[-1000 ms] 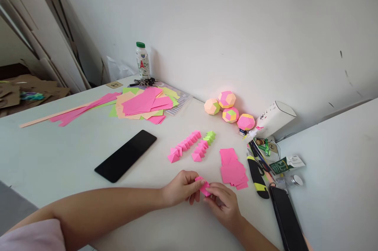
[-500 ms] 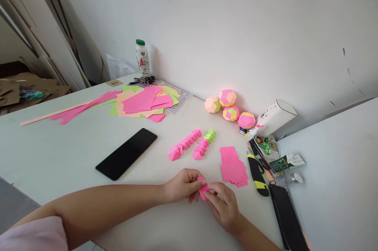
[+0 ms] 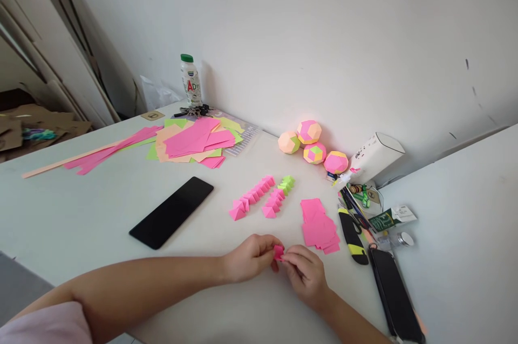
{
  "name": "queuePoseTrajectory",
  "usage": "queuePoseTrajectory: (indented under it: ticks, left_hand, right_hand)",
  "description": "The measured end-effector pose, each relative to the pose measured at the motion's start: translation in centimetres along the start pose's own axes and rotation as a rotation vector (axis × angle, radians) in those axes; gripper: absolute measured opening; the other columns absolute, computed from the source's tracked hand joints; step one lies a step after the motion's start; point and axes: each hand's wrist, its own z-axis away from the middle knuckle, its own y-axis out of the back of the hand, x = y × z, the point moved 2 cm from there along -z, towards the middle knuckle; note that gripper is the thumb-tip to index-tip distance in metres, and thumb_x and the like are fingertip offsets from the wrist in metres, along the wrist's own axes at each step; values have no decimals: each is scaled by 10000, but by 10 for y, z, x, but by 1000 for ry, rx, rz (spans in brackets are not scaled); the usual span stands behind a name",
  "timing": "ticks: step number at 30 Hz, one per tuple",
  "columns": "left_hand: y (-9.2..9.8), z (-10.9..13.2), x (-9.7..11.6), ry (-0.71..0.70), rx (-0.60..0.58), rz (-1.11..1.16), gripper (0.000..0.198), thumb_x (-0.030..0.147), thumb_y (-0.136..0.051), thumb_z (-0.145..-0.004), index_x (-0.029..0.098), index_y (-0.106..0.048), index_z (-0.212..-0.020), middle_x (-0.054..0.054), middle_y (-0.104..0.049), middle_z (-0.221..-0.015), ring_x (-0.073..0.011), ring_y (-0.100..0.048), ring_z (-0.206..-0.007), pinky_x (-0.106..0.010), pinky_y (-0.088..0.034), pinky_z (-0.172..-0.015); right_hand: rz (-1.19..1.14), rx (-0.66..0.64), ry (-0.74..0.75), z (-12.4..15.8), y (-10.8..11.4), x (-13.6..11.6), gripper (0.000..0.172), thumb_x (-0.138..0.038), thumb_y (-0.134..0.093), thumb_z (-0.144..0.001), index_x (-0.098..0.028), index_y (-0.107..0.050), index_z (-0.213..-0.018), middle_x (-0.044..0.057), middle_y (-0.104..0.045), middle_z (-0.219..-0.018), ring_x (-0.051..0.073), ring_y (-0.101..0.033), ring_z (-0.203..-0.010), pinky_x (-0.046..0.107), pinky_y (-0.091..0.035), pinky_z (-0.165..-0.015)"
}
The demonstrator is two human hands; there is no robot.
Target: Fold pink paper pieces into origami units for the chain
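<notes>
Left hand (image 3: 251, 260) and right hand (image 3: 308, 275) both pinched one small folded pink paper (image 3: 278, 252), fingertips close together around it, over the near part of the table (image 3: 226, 314). Just beyond lay two rows of folded pieces: one pink (image 3: 253, 195), the other, pink-and-green row (image 3: 273, 203), green at its far end. Right of these, overlapping pink sheets (image 3: 320, 229), a black-and-yellow cutter (image 3: 352, 237) just beside. Leftward, a black slab (image 3: 172, 212). Farther out, four faceted paper balls (image 3: 309, 132) sat near the wall (image 3: 364, 36).
</notes>
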Motion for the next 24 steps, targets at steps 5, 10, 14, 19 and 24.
queuePoseTrajectory:
  ticks: [5, 10, 14, 19, 24]
  left_hand:
    - [0, 1, 3, -7, -25, -123, 264, 306, -389, -893, 156, -606, -908, -25, -677, -767, -121, -575, -654, -211, -413, -586]
    - [1, 0, 4, -5, -37, -191, 292, 317, -364, -909, 155, -607, -909, -31, -684, -762, -124, -566, -635, -214, -412, -587]
    - [1, 1, 4, -48, -68, -225, 335, 352, -327, -931, 161, -602, -924, -33, -680, -778, -132, -586, -663, -217, -425, -610]
    - [1, 0, 0, -103, -78, -294, 351, 369, -295, -945, 178, -587, -977, -31, -679, -818, -150, -627, -736, -230, -452, -675]
    - [-1, -2, -8, -133, -66, -313, 320, 344, -273, -952, 190, -542, -1030, -33, -689, -886, -147, -646, -745, -237, -462, -716]
  right_hand:
    - [-66, 29, -199, -1, -1, 3, 139, -147, -551, -844, -181, -682, -814, 70, -669, -711, 171, -619, -613, 273, -517, -534]
    - [-160, 46, -300, 0, -3, 6, 109, -187, -585, -836, -187, -680, -782, 50, -660, -678, 162, -619, -597, 271, -519, -538]
    - [-216, 13, -421, -1, -3, 7, 104, -205, -596, -833, -175, -668, -765, 38, -654, -668, 152, -616, -592, 259, -508, -548]
    - [-267, -41, -609, -2, -2, 9, 134, -272, -623, -818, -160, -646, -749, 22, -660, -654, 142, -600, -579, 244, -487, -543]
    - [-404, -54, -723, 3, -6, 15, 205, -363, -645, -801, -160, -620, -786, 2, -620, -645, 135, -581, -589, 251, -495, -565]
